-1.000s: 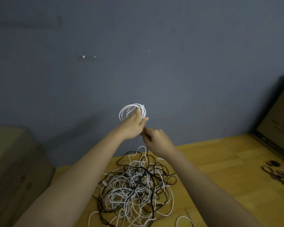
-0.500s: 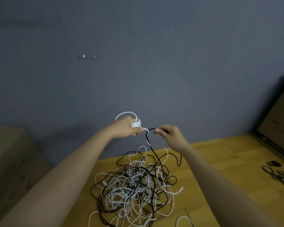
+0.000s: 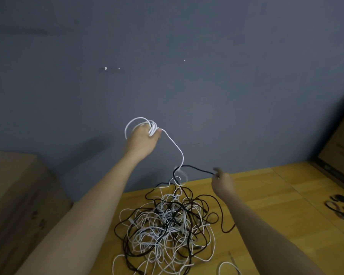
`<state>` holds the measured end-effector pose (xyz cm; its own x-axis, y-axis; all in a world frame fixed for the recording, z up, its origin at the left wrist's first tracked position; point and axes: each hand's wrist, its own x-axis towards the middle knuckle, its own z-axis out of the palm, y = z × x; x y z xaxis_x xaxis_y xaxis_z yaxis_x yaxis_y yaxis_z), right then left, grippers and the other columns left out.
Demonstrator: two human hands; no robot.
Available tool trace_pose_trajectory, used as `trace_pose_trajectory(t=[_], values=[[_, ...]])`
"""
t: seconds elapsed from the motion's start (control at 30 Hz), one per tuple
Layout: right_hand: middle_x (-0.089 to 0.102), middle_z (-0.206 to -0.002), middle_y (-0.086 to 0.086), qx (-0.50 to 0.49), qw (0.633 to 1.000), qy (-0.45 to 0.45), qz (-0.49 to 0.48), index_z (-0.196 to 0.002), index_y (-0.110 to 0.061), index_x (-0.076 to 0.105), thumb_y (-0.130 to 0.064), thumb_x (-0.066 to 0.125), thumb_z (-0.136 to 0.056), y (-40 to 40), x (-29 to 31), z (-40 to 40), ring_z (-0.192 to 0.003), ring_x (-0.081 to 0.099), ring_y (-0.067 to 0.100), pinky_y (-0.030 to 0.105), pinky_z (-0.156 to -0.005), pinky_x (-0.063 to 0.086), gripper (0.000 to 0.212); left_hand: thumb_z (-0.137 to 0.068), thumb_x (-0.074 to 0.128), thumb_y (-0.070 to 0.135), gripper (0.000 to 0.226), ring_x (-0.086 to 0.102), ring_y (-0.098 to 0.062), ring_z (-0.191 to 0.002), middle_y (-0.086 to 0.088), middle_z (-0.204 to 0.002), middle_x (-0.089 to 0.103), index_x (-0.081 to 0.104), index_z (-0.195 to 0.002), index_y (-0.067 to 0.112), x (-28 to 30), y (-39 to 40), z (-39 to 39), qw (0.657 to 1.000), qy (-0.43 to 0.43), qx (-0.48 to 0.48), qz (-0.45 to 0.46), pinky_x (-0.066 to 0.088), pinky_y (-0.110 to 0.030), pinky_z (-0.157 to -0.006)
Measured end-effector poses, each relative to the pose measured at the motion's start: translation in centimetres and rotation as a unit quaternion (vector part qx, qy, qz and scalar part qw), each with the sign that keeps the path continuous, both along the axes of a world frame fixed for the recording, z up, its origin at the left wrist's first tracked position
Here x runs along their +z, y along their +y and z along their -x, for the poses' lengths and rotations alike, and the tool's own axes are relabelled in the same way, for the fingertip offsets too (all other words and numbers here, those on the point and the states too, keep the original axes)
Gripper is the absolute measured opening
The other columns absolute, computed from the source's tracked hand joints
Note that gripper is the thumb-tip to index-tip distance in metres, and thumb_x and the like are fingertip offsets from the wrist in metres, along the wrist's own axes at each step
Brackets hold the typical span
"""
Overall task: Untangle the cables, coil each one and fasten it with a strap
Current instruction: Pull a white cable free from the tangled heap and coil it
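A heap of black and white cables (image 3: 167,225) lies on the wooden floor (image 3: 266,195) below both hands. Just above it the right hand (image 3: 222,183), now swung out to the side, pinches a black cable (image 3: 195,168) it has pulled away. Farther up, the left hand (image 3: 142,139), lifted higher, grips a part-wound white coil (image 3: 139,123); its tail still runs into the heap, so untangling looks far from done.
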<state>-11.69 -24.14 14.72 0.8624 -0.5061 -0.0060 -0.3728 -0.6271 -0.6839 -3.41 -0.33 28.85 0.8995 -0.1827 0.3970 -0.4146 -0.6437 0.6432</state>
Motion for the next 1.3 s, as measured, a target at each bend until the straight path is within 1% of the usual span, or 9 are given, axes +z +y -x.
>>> trace_pose_trajectory(t=[0.07,0.17,0.33,0.47,0.67,0.83,1.03,1.2,1.3], values=[[0.046,-0.134,0.015,0.028,0.993,-0.11,0.012,-0.139,-0.012,0.047,-0.012,0.042,-0.099,1.4,2.3,-0.4,-0.122,0.044,0.027,0.038,-0.1,0.039,0.04,-0.094,0.053,0.027,0.027,0.059,-0.031,-0.087,-0.011,-0.091,0.064,0.066,-0.077,0.011,-0.1,-0.7,0.3,1.0,-0.005,-0.023,-0.007,0.048,-0.039,-0.079],[0.048,-0.138,0.005,0.154,0.97,-0.176,-0.07,-0.135,-0.013,0.051,-0.028,0.045,-0.1,4.4,5.4,-1.6,-0.132,0.037,0.02,0.039,-0.112,0.03,0.039,-0.095,0.053,0.03,0.028,0.059,-0.028,-0.087,-0.004,-0.086,0.06,0.064,-0.078,0.011,0.0,-1.9,0.6,0.998,-0.021,-0.06,-0.013,0.047,-0.039,-0.081],[0.067,-0.105,0.006,0.192,0.97,-0.14,-0.055,-0.117,-0.009,0.065,-0.023,0.046,-0.101,5.8,7.8,-3.4,-0.095,0.058,0.017,0.025,-0.076,0.04,0.028,-0.095,0.055,0.031,0.026,0.059,-0.022,-0.085,0.014,-0.073,0.054,0.063,-0.077,0.014,2.1,-3.0,0.8,0.993,-0.055,-0.071,0.081,0.044,-0.033,-0.079],[0.065,-0.079,0.01,0.086,0.959,-0.242,-0.121,-0.096,-0.004,0.071,-0.018,0.056,-0.096,5.0,11.7,-4.4,-0.074,0.057,0.021,0.037,-0.069,0.047,0.021,-0.094,0.056,0.034,0.028,0.059,-0.019,-0.078,0.012,-0.072,0.056,0.064,-0.074,0.016,4.4,-2.3,0.2,0.989,-0.06,-0.064,0.115,0.045,-0.033,-0.075],[0.058,-0.065,0.003,0.017,0.868,-0.429,-0.249,-0.078,0.0,0.067,-0.012,0.058,-0.094,4.7,19.0,-5.9,-0.059,0.052,0.01,0.024,-0.058,0.047,0.022,-0.094,0.057,0.035,0.033,0.037,-0.006,-0.04,0.009,-0.048,0.042,0.057,-0.068,0.015,8.4,-1.1,1.7,0.967,0.086,-0.22,0.091,0.031,-0.02,-0.046],[0.061,-0.054,-0.007,0.129,0.935,-0.308,-0.123,-0.063,-0.011,0.067,-0.007,0.06,-0.089,6.5,16.6,-6.9,-0.051,0.046,-0.002,0.024,-0.057,0.041,0.027,-0.098,0.042,0.031,0.035,0.015,-0.004,-0.033,0.006,-0.04,0.024,0.042,-0.069,0.012,9.4,-1.9,3.5,0.876,0.211,-0.348,0.26,0.013,-0.016,-0.036],[0.062,-0.077,-0.004,0.265,0.94,-0.163,-0.14,-0.105,-0.015,0.065,-0.022,0.051,-0.099,9.2,9.4,-4.8,-0.059,0.051,0.002,0.011,-0.055,0.039,0.017,-0.101,0.042,0.017,0.032,0.036,-0.007,-0.043,0.0,-0.062,0.041,0.048,-0.07,0.017,6.4,-2.6,1.6,0.854,0.163,-0.299,0.393,0.029,-0.02,-0.05],[0.053,-0.089,0.002,0.303,0.931,-0.143,-0.148,-0.109,-0.009,0.059,-0.022,0.054,-0.097,10.1,7.5,-2.7,-0.077,0.051,0.01,0.015,-0.067,0.039,0.019,-0.099,0.044,0.011,0.011,0.054,-0.002,-0.07,-0.002,-0.072,0.058,0.051,-0.091,0.012,1.8,-3.2,-1.0,0.975,0.026,-0.144,0.169,0.036,-0.023,-0.077],[0.055,-0.103,0.008,0.291,0.935,-0.14,-0.145,-0.113,-0.006,0.06,-0.016,0.051,-0.098,9.4,7.7,-2.2,-0.089,0.053,0.015,0.014,-0.072,0.038,0.021,-0.1,0.045,0.022,0.028,0.057,-0.028,-0.102,-0.019,-0.101,0.064,0.046,-0.113,-0.003,-1.1,-2.5,-2.0,0.987,0.007,-0.131,-0.095,0.039,-0.034,-0.091]])
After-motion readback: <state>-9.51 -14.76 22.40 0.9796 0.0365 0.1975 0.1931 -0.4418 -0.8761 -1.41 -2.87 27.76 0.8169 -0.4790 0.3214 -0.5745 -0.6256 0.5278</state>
